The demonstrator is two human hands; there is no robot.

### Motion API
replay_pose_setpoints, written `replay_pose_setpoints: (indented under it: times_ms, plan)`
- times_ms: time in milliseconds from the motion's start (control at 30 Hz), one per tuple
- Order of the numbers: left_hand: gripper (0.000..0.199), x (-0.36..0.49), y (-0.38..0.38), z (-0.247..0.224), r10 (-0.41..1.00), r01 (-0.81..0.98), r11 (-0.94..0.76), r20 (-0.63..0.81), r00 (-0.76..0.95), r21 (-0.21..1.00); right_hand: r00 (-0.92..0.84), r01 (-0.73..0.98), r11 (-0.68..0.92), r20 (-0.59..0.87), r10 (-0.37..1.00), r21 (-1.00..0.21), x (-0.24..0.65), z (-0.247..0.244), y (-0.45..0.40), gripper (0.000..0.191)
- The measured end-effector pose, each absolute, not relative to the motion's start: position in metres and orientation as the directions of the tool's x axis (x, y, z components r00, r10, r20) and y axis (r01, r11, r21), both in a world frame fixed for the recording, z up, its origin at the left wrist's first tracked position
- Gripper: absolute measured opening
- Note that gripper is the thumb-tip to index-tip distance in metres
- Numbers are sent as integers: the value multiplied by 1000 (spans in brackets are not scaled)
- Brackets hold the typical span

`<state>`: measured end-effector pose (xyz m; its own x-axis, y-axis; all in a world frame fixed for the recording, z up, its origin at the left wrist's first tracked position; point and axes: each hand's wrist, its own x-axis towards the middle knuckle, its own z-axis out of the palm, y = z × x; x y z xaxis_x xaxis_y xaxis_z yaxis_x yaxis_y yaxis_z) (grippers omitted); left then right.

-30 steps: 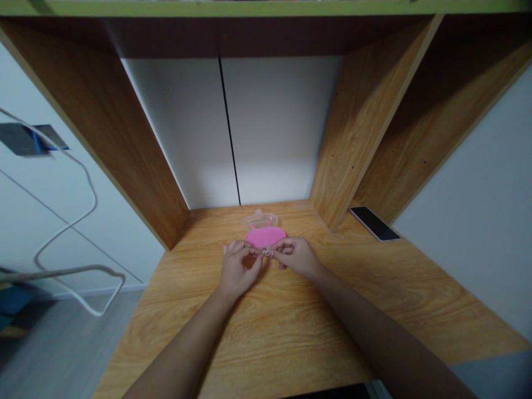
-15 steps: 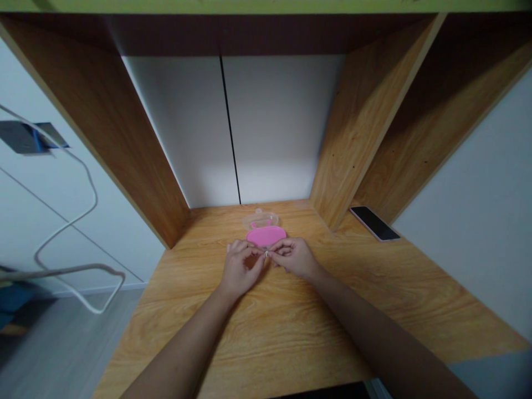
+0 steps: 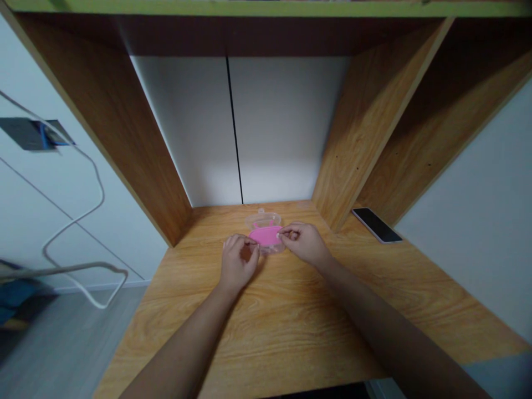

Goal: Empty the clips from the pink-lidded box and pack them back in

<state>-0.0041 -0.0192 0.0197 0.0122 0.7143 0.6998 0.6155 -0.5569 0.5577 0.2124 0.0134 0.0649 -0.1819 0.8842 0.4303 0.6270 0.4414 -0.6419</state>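
An oval case with a pink inside (image 3: 264, 235) lies on the wooden desk, and its clear lid (image 3: 270, 219) is tipped open toward the back wall. My right hand (image 3: 305, 244) pinches a small white piece, too tiny to name, over the right end of the pink surface. At the case's front left edge, my left hand (image 3: 240, 263) has thumb and forefinger pressed together. What sits between those fingertips, if anything, is too small to make out.
A phone (image 3: 377, 225) lies flat at the right, beside an upright wooden divider (image 3: 353, 149). Overhead runs a shelf with a green edge (image 3: 266, 8). A white cable (image 3: 102, 188) hangs at the left, near a wall socket (image 3: 25, 134).
My hands have drawn apart from their meeting point before the case. The right one moved right and up over the pink surface with the white piece. The view shifted slightly.
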Motion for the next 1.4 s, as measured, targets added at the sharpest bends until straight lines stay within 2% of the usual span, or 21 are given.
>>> replay_pose_setpoints:
  times_ms: [100,167,300,633,767,1000,1133,1267,1400]
  plan:
    - [4,-5,-15,18,727,606,-530,685,-34,593,-255,788,418,377,890,-453,211,85,25,16]
    - [3,-5,-14,17,741,601,-519,670,-38,608,-322,853,407,285,903,-326,206,95,32,15]
    - [11,-4,-15,16,771,574,-519,637,-7,634,-327,920,357,186,926,-161,194,106,39,14]
    - [13,-4,-14,12,795,573,-501,607,8,648,-337,930,353,152,929,-98,189,107,44,17]
    - [13,-4,-14,12,796,568,-502,605,8,652,-375,908,397,164,912,-132,194,109,43,18]
    - [14,-5,-13,11,802,542,-501,597,-3,675,-307,857,378,242,920,-350,237,106,43,23]
    - [14,-5,-11,10,799,534,-505,602,-9,678,-285,847,311,126,950,-432,275,82,44,16]
    - [13,-4,-11,9,802,531,-499,597,-14,685,-355,816,292,-34,934,-498,298,54,40,12]
    - [14,-5,-12,12,809,533,-495,588,-5,686,-408,761,375,58,911,-529,301,36,36,16]
